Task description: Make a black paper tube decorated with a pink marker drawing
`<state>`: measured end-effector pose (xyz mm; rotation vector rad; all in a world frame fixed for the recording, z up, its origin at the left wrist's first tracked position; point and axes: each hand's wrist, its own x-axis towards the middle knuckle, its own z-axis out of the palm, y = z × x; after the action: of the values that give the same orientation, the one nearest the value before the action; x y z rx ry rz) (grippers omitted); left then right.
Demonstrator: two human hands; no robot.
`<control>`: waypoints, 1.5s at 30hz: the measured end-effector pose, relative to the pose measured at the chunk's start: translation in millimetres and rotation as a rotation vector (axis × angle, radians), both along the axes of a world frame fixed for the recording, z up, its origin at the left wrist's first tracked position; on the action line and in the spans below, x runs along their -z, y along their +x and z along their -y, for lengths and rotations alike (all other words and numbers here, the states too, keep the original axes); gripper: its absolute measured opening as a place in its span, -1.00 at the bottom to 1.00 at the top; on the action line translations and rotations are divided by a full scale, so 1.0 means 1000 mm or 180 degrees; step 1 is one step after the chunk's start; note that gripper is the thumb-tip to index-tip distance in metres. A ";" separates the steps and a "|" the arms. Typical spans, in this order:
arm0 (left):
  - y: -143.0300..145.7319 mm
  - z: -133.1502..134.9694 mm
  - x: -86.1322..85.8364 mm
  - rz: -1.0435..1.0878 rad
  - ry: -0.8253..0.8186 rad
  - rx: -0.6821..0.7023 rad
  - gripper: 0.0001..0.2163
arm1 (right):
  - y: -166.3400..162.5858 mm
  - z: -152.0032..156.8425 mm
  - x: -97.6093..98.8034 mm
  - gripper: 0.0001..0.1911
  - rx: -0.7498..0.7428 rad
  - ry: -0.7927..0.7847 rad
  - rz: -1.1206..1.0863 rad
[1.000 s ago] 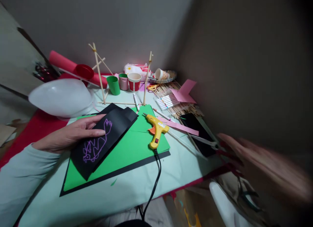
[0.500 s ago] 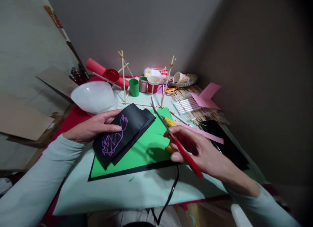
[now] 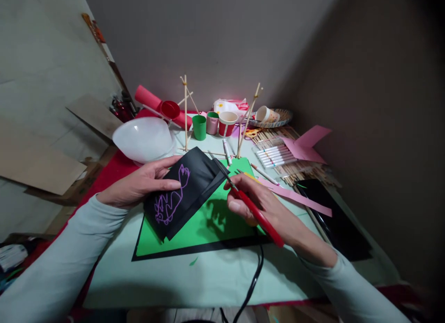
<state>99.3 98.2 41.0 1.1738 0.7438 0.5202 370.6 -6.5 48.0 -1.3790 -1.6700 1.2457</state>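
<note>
My left hand [image 3: 146, 181] grips a folded sheet of black paper [image 3: 198, 172] between thumb and fingers. A purple bird-like outline is drawn on the paper's upper face. My right hand [image 3: 260, 205] is closed around red-handled scissors [image 3: 255, 212]. Their blades point up and left, at the paper's right corner; whether they touch it I cannot tell. Below the paper lies a green sheet [image 3: 184, 242] with a black border. Partly hidden behind my right fingers is a yellow-handled tool [image 3: 251, 175].
Green, pink and red-and-white cups [image 3: 199, 127] stand at the back, between stick frames [image 3: 186, 112]. A white bowl [image 3: 142, 140] is at left. At right are markers [image 3: 274, 155], pink paper [image 3: 308, 147] and a black flat object [image 3: 333, 221]. A black cable [image 3: 255, 281] hangs over the front edge.
My right hand has brought the scissors left, up to the black paper's corner. The whole view has shifted slightly. My left hand keeps its hold on the paper.
</note>
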 end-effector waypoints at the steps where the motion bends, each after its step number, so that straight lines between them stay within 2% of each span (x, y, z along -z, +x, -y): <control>1: 0.000 -0.001 0.000 0.0071 0.0009 -0.0081 -0.38 | 0.001 0.001 -0.002 -0.53 -0.0043 0.0036 0.0166; 7: -0.003 -0.003 0.001 0.0311 0.0222 -0.0547 -0.43 | 0.006 -0.001 -0.005 -0.49 -0.0223 0.0001 0.0698; 16: -0.002 0.000 0.003 0.0178 0.0285 -0.0530 -0.38 | 0.013 0.004 -0.004 -0.53 -0.0418 0.0005 0.0809; 21: -0.001 0.002 0.002 0.0159 0.0456 -0.0596 -0.40 | 0.019 0.006 -0.012 -0.55 -0.0167 0.0202 0.0832; 24: -0.005 -0.001 -0.002 0.0097 0.0434 -0.0724 -0.43 | 0.019 0.006 -0.010 -0.60 -0.0051 0.0299 0.1095; 27: -0.014 -0.006 -0.010 0.0047 0.0455 -0.1085 -0.49 | 0.008 0.010 -0.002 -0.71 -0.0285 0.0366 0.1754; 29: -0.019 -0.010 -0.016 0.0112 0.0662 -0.1599 -0.57 | -0.004 0.014 0.003 -0.73 -0.0479 0.0459 0.2128; 32: -0.020 -0.012 -0.024 0.0299 0.0958 -0.2342 -0.63 | -0.024 0.018 0.011 -0.70 -0.0702 0.0638 0.2329; 34: -0.017 -0.009 -0.027 0.0350 0.1065 -0.2565 -0.67 | -0.033 0.019 0.017 -0.74 -0.0785 0.0755 0.2371; 37: -0.013 -0.003 -0.025 0.0235 0.1203 -0.2662 -0.75 | -0.039 0.019 0.025 -0.81 -0.0814 0.1052 0.2464; 40: -0.012 0.002 -0.018 -0.0271 0.1645 -0.2734 -0.77 | -0.041 0.017 0.030 -0.83 -0.0803 0.1330 0.2527; 42: -0.010 0.005 -0.014 -0.0706 0.2234 -0.2638 -0.82 | -0.041 0.016 0.030 -0.84 -0.0825 0.1412 0.2505; 44: -0.005 0.009 -0.011 -0.0823 0.3012 -0.2271 -0.89 | -0.039 0.015 0.029 -0.82 -0.0854 0.1478 0.2359; 45: -0.002 0.012 -0.011 -0.0774 0.3404 -0.2026 -0.84 | -0.037 0.014 0.029 -0.79 -0.0828 0.1505 0.2183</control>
<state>97.7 86.4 52.0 2.0078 1.0998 1.4358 333.1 -20.6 18.7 -1.3882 -2.4727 0.4325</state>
